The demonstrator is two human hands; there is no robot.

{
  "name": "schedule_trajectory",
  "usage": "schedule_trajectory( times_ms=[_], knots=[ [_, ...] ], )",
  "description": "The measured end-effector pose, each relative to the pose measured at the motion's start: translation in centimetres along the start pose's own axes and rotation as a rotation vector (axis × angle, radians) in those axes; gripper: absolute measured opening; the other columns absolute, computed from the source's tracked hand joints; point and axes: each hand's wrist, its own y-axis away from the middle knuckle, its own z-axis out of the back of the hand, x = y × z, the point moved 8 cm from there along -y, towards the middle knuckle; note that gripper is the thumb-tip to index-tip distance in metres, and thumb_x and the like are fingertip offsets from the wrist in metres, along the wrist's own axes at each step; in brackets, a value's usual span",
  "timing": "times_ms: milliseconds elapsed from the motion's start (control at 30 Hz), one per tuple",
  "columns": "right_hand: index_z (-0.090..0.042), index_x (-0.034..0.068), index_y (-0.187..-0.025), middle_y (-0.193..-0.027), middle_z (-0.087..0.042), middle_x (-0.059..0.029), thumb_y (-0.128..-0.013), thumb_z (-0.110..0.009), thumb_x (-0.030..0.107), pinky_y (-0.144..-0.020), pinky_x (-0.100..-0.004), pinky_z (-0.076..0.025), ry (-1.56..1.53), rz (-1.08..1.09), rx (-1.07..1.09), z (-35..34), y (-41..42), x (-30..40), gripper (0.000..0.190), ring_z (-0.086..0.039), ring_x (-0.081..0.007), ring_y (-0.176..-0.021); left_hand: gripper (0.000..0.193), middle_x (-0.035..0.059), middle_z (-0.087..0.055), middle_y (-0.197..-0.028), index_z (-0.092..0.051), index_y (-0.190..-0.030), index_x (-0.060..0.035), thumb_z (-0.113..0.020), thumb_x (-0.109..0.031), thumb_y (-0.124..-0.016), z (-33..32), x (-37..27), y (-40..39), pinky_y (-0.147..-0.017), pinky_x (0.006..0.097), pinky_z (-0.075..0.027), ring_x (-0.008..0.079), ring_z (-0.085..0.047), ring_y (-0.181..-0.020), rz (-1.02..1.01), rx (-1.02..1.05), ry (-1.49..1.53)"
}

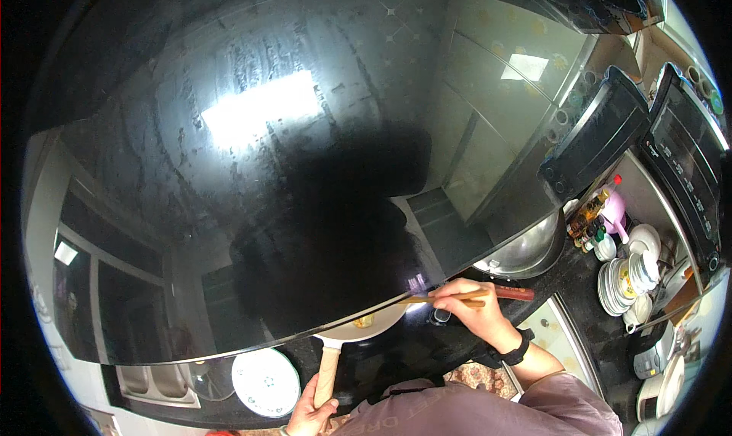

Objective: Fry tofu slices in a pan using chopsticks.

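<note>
My left hand [311,408] grips the pale wooden handle [327,373] of a light-coloured frying pan [386,330]. A piece of yellowish food [364,320] lies in the pan. The hood's lower edge hides the pan's far part. Over the stove to the right, my right hand [472,310] holds slim wooden utensils, probably chopsticks [479,299]. A red-brown wooden end [514,293] sticks out behind that hand. The chopsticks' tips point left towards the pan and pass out of sight at the hood edge.
A glossy black range hood [320,230] fills most of the view above the stove. A white plate [266,381], a glass lid [210,376] and a steel sink [163,384] lie left. At right are a steel wok [523,253], bottles [586,216] and stacked dishes [612,287].
</note>
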Motion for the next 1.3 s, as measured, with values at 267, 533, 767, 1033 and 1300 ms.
schedule_trajectory(
  times_ms=[267,533,767,1033,1300],
  knots=[
    [-0.065,0.002,-0.086,-0.087,-0.065,-0.0080,-0.076,-0.067,0.004,-0.067,-0.0269,-0.050,0.040,0.184,0.181,-3.9,-0.4,-0.4,0.010,-0.063,-0.0182,-0.077,0.066,-0.0003,-0.054,-0.067,-0.020,-0.139,-0.0141,-0.058,-0.010,-0.085,-0.3,-0.1,-0.1,-0.031,0.0199,-0.029,0.0055,-0.036,-0.034,0.001,0.027,-0.019],
    [-0.066,0.001,-0.088,-0.087,-0.065,-0.0088,-0.078,-0.065,0.003,-0.070,-0.0278,-0.050,-0.069,0.233,0.336,-4.1,0.8,1.0,0.011,-0.063,-0.0183,-0.081,0.064,0.0006,-0.054,-0.075,-0.021,-0.139,-0.0136,-0.056,-0.006,-0.085,0.1,0.4,-0.3,-0.033,0.0197,-0.029,0.0054,-0.039,-0.038,-0.005,0.001,0.047],
    [-0.066,0.002,-0.082,-0.071,-0.064,-0.0055,-0.079,-0.067,0.008,-0.054,-0.0222,-0.046,0.053,0.074,0.111,0.3,0.4,0.8,0.007,-0.059,-0.0092,-0.062,0.064,0.0011,-0.055,-0.084,-0.021,-0.139,-0.0125,-0.056,-0.005,-0.085,0.5,0.3,-0.3,-0.036,0.0190,-0.032,0.0052,-0.041,-0.044,-0.022,0.011,0.019],
    [-0.066,0.003,-0.083,-0.071,-0.061,-0.0061,-0.079,-0.066,0.009,-0.056,-0.0237,-0.047,0.155,0.160,0.017,-0.4,-0.3,0.7,0.007,-0.060,-0.0136,-0.064,0.065,0.0032,-0.051,-0.105,-0.021,-0.138,-0.0085,-0.056,-0.002,-0.084,0.0,0.2,-0.6,-0.060,0.0196,-0.044,0.0083,-0.051,-0.079,-0.103,0.034,0.124],
    [-0.065,-0.001,-0.081,-0.084,-0.065,-0.0121,-0.077,-0.066,0.003,-0.064,-0.0268,-0.048,0.136,0.168,-0.112,0.7,-0.3,0.9,0.005,-0.062,-0.0192,-0.074,0.062,0.0013,-0.055,-0.090,-0.024,-0.138,-0.0096,-0.056,-0.004,-0.085,1.0,1.1,-1.1,-0.040,0.0188,-0.035,0.0052,-0.043,-0.050,-0.173,0.039,0.035]
  ],
)
